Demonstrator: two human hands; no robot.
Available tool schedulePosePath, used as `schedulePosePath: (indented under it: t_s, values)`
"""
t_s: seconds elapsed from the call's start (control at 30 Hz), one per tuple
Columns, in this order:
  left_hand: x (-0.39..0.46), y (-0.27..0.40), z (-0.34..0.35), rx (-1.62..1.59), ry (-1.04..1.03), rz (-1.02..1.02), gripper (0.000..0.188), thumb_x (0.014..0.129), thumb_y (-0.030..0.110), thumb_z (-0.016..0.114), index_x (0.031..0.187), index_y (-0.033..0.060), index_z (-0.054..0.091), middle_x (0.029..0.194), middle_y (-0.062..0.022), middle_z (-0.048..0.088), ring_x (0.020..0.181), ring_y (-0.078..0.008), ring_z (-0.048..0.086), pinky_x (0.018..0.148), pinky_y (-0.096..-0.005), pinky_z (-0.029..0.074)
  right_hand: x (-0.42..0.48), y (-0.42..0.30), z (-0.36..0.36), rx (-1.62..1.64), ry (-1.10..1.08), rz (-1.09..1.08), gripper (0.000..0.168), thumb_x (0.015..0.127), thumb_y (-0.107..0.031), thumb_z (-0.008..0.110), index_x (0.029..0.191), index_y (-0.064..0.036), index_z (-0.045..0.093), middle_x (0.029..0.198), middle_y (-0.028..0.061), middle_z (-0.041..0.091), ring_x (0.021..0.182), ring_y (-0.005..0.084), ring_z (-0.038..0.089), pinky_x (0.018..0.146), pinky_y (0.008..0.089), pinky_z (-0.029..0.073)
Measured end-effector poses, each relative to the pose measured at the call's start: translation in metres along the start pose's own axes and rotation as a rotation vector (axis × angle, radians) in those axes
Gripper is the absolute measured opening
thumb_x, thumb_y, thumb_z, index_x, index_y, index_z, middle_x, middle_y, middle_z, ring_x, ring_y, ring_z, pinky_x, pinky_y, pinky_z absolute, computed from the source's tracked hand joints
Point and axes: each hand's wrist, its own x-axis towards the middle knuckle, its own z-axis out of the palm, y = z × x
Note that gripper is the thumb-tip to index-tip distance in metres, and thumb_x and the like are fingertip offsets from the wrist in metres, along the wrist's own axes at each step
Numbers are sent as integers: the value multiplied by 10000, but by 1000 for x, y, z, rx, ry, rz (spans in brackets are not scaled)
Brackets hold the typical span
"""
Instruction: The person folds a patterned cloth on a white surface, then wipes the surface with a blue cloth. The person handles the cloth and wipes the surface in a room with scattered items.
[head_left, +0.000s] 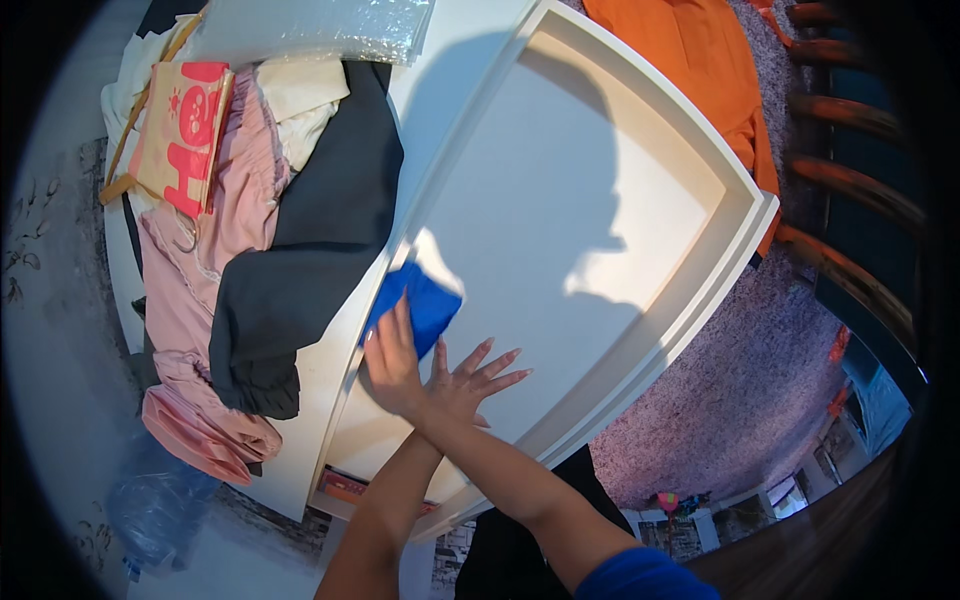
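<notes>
A folded blue cloth (421, 306) lies inside the left wall of a white drawer (540, 187). My right hand (394, 364) rests on the cloth's lower left part with its fingers extended; whether it grips the cloth cannot be told. My left hand (469, 384) is spread on or just above the drawer bottom, right of the right hand and below the cloth, holding nothing. The forearms cross, the right one over the left.
Left of the drawer, a white surface (315, 375) bears dark trousers (322, 217), pink garments (180, 277), a printed bag (180, 135), a wooden hanger (118, 190) and clear plastic packaging (315, 26). An orange garment (690, 60) lies beyond the drawer; slatted furniture (855, 180) stands right.
</notes>
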Motion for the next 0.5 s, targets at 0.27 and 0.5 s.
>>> schedulePosePath:
  t_s: [0.27, 0.5]
  values:
    - [-2, 7, 26, -8, 63, -89, 845, 615, 717, 474, 1341, 425, 158, 1448, 68, 62, 1326, -235, -115, 894, -728, -49, 65, -8, -27, -45, 134, -152, 393, 858, -65, 398, 1195, 128, 339, 1356, 323, 158, 1266, 468, 141, 1021, 462, 161]
    - [2, 0, -11, -27, -293, 11, 922, 614, 710, 503, 1356, 407, 48, 1437, 113, -90, 1308, -253, -155, 916, -704, 151, 238, -29, -123, -157, 343, -333, 456, 871, -225, 432, 1236, 41, 366, 1276, 257, 370, 1215, 417, 290, 1008, 431, 212]
